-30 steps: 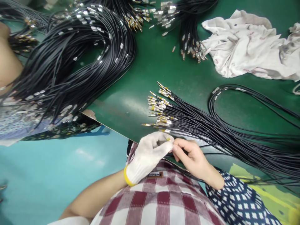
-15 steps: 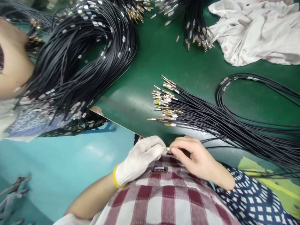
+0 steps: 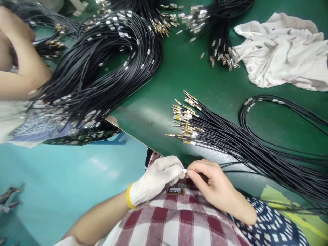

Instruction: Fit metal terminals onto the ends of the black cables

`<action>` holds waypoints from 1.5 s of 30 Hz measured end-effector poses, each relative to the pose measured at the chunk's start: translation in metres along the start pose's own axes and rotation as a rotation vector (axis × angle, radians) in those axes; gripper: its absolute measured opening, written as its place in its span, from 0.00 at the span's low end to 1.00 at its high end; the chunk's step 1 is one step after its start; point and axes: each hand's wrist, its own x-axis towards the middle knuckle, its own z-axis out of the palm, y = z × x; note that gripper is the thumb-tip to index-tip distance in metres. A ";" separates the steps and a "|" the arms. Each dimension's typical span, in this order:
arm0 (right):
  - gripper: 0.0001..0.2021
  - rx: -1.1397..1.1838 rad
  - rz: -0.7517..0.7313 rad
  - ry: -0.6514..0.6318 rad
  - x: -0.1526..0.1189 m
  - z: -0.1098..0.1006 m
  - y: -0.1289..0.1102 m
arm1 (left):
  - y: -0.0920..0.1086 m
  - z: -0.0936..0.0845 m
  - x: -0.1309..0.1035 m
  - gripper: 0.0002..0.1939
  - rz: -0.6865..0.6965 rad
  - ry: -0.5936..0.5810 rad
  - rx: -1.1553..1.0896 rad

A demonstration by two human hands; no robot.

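My left hand point(image 3: 160, 177), in a white knit glove with a yellow cuff, pinches one end of a small silvery cable connector point(image 3: 184, 171). Thumb and forefinger of my bare right hand point(image 3: 211, 182) are closed on its other side, where the black cable runs in. Both hands meet close to my checked apron point(image 3: 176, 218) at the table's edge. Just beyond them a bundle of black cables point(image 3: 230, 133) lies on the green table point(image 3: 164, 89), its metal tips with yellow bands pointing left.
A thick loop of black cables point(image 3: 151, 44) covers the upper left and hangs over the table edge. Beside it is a co-worker's arm point(image 3: 23, 65). More cable ends point(image 3: 221, 54) lie at the back, near a crumpled white cloth point(image 3: 284, 54).
The camera view has shifted, so the table things sit lower and further right. Both hands keep their pinch; the connector's yellow band has gone from sight. More of the co-worker's arm shows.
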 end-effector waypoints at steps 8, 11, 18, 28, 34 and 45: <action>0.14 0.030 0.037 0.041 -0.001 0.002 0.005 | 0.003 -0.001 0.006 0.11 0.078 -0.039 -0.108; 0.15 0.037 0.035 0.081 0.000 0.002 0.005 | 0.004 -0.001 0.010 0.12 0.115 -0.070 -0.153; 0.13 0.062 0.077 0.115 -0.003 0.002 0.009 | 0.013 0.004 0.020 0.15 0.123 -0.077 -0.236; 0.14 0.155 0.102 0.171 -0.003 0.007 0.015 | 0.026 0.005 0.023 0.18 0.091 -0.059 -0.203; 0.16 0.152 0.108 0.190 -0.004 0.008 0.016 | 0.020 0.005 0.025 0.20 0.116 -0.081 -0.207; 0.16 0.102 0.072 0.231 -0.003 0.008 0.018 | 0.020 0.005 0.024 0.20 0.107 -0.101 -0.168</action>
